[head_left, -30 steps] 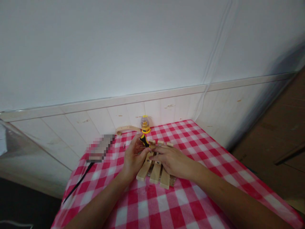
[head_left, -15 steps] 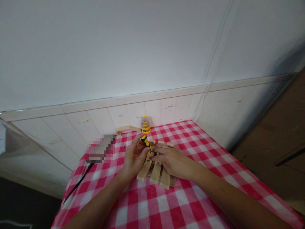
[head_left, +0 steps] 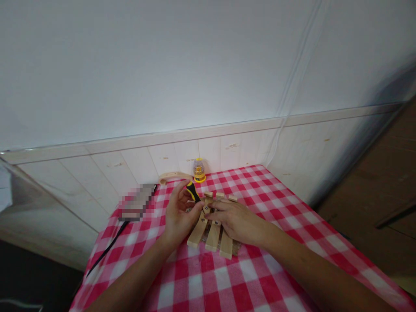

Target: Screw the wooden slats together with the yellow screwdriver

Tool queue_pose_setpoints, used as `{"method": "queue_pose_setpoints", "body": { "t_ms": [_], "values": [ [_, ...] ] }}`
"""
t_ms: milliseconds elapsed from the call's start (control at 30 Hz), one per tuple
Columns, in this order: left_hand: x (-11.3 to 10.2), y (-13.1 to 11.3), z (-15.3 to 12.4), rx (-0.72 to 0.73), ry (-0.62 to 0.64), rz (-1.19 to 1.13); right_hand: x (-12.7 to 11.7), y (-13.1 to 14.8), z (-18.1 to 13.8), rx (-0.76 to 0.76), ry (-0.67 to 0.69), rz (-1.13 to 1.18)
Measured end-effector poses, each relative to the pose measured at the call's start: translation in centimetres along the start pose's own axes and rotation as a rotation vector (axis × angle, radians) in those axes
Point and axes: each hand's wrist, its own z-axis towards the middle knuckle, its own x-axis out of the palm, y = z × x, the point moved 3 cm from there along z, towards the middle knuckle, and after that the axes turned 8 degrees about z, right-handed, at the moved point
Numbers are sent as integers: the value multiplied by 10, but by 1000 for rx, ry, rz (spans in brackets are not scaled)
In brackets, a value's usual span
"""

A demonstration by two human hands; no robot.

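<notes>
My left hand (head_left: 181, 213) is closed on a small black-and-yellow screwdriver (head_left: 193, 192), its handle tilted up to the left. The tip points down by a bolt head on the leftmost of three light wooden slats (head_left: 212, 239); whether it touches is hard to see. My right hand (head_left: 236, 220) lies over the middle and right slats with its fingers stretched out towards the screwdriver. Dark bolt heads show on the slats. Under them lies a brownish piece, mostly covered.
A clear bit container with a yellow base (head_left: 199, 170) stands by the wall. Left of it lies a curved wooden piece (head_left: 174, 175). A blurred-out flat object (head_left: 138, 203) with a black cable (head_left: 108, 248) rests on the left of the red-checked tablecloth (head_left: 198, 281).
The screwdriver's handle has turned and tipped a little to the left, and my left fingers have shifted around it. My right hand and the slats stay about where they were.
</notes>
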Motion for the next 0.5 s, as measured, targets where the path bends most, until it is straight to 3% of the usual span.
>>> {"method": "queue_pose_setpoints", "body": {
  "t_ms": [500],
  "values": [
    [-4,1,-4,75,23,125,3,-5,0,10,-7,26]
  ]
}}
